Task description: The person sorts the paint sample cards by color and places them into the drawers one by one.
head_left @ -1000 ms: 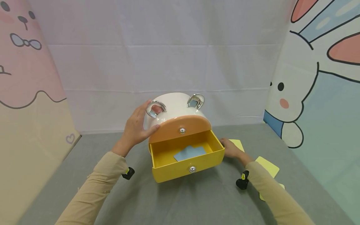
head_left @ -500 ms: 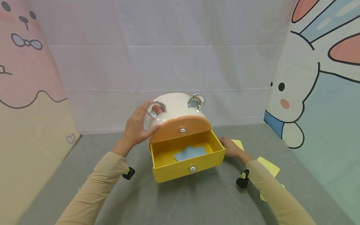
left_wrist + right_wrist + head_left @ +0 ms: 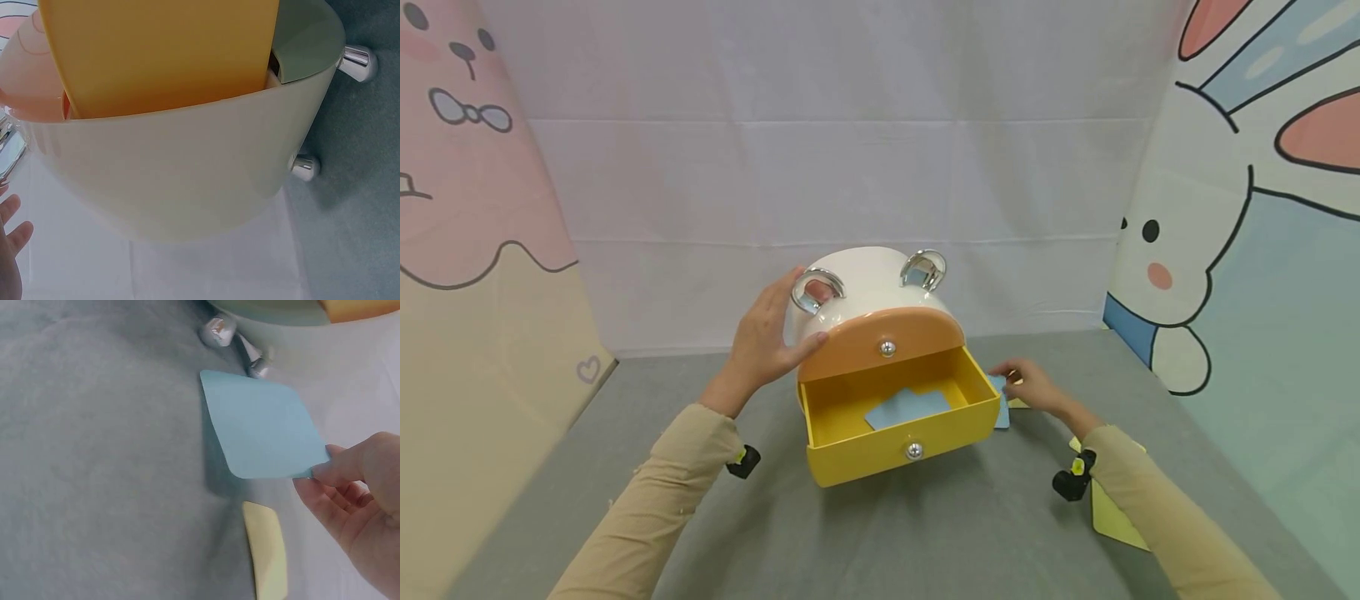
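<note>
With a dial centred on the drawer box (image 3: 868, 279), the blue card (image 3: 262, 428) lies at about 4 o'clock, just outside the yellow drawer (image 3: 857, 461). It looks light, thin, bendy and easily creased, so a gentle pinch at a corner seems best. The right hand (image 3: 1033, 390) pinches its 4 o'clock corner, as the right wrist view shows. The left hand (image 3: 765, 337), at 9 o'clock, rests extended fingers on the box, gripping nothing. Counted: 2 drawers, 1 pulled out; 2 knobs (image 3: 913, 451); 1 held card; drawer cards (image 3: 902, 409), overlapping, number unclear; at least 2 yellow cards (image 3: 1111, 517) on the worktop (image 3: 887, 546), partly hidden.
</note>
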Demonstrator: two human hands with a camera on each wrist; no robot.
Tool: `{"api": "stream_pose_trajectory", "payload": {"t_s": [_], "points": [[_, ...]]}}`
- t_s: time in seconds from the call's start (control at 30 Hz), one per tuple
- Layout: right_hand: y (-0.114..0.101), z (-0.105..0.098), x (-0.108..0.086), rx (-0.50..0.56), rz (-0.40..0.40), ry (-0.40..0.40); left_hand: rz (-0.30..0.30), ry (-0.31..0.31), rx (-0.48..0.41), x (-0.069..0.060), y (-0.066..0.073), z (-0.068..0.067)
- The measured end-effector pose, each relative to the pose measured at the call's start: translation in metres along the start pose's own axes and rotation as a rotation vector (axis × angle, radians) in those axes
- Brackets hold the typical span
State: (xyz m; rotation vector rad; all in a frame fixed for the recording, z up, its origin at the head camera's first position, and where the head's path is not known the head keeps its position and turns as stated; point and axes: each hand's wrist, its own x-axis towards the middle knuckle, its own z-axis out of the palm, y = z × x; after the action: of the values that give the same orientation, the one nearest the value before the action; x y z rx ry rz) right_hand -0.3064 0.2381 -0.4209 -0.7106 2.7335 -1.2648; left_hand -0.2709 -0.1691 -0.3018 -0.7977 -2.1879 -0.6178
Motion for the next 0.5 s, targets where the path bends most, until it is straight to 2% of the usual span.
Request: {"api": "stream_pose_trajectory", "payload": {"t_s": [0.13, 0.5], "points": [[-0.007, -0.02, -0.007, 0.017, -0.016, 0.02, 0.002, -0.001, -0.008, 0.0, 0.0, 0.0], [-0.051, -0.078, -0.023, -0.119, 0.001, 0.14, 0.003, -0.008, -0.008, 0.0, -0.002, 0.001]]}}
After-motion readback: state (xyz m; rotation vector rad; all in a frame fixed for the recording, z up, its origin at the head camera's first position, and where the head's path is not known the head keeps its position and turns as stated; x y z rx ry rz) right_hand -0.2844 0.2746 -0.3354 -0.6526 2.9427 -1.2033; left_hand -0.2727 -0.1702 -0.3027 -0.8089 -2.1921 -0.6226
